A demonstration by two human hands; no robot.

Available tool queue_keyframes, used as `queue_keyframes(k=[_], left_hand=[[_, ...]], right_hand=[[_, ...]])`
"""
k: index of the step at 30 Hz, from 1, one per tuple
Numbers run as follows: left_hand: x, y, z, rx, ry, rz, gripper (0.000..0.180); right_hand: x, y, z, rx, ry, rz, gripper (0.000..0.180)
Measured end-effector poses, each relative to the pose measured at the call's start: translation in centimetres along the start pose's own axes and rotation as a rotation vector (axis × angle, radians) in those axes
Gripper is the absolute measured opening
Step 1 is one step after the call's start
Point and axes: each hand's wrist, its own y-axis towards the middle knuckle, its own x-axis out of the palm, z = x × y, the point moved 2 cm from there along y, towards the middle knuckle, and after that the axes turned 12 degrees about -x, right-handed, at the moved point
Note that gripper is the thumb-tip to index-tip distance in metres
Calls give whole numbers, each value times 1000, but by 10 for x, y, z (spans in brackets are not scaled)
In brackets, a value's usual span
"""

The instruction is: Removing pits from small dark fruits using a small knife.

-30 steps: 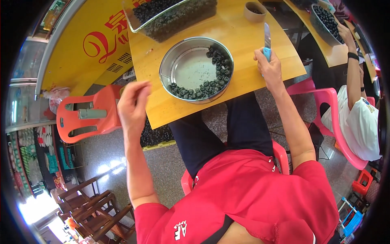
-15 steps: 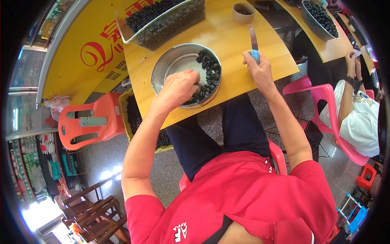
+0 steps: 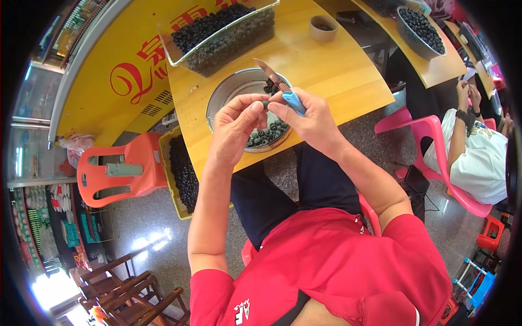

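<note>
Above a round metal pan (image 3: pixel 216 93), my two hands meet at the fingertips. My left hand (image 3: pixel 232 127) pinches a small dark rounded piece (image 3: pixel 265 104), which looks like a black rubber part. A knife (image 3: pixel 294 102) with a light-blue handle is gripped in my right hand (image 3: pixel 316 120); its blade points up and left over the pan, and the fingertips of that hand come close to the piece. Many similar black pieces (image 3: pixel 270 133), some showing hollow ends, lie in the pan, partly hidden by my hands.
A clear bin (image 3: pixel 239 41) full of black pieces stands on the wooden table (image 3: pixel 342 70), with a small cup (image 3: pixel 323 28) farther right. Beside the table are a yellow crate (image 3: pixel 176 187) and an orange chair (image 3: pixel 136 168). A co-worker (image 3: pixel 462 146) sits at right.
My left hand has lifted out of the pan with a piece. My right hand has brought the knife left from the table's right side to meet it.
</note>
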Motion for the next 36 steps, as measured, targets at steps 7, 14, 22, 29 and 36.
queue_keyframes(k=[7,14,22,29,36], left_hand=[[3,-11,-7,154,140,205,21],[3,-19,-8,204,242,288,19],[4,-30,-10,227,223,340,18],[10,-32,-10,323,360,432,14],[10,-31,-16,449,399,422,15]], right_hand=[[8,8,2,86,132,-21,21],[10,17,-2,57,81,-95,21],[16,18,-1,72,24,-140,20],[19,18,-1,26,-10,-165,19],[14,20,-6,202,225,-187,19]])
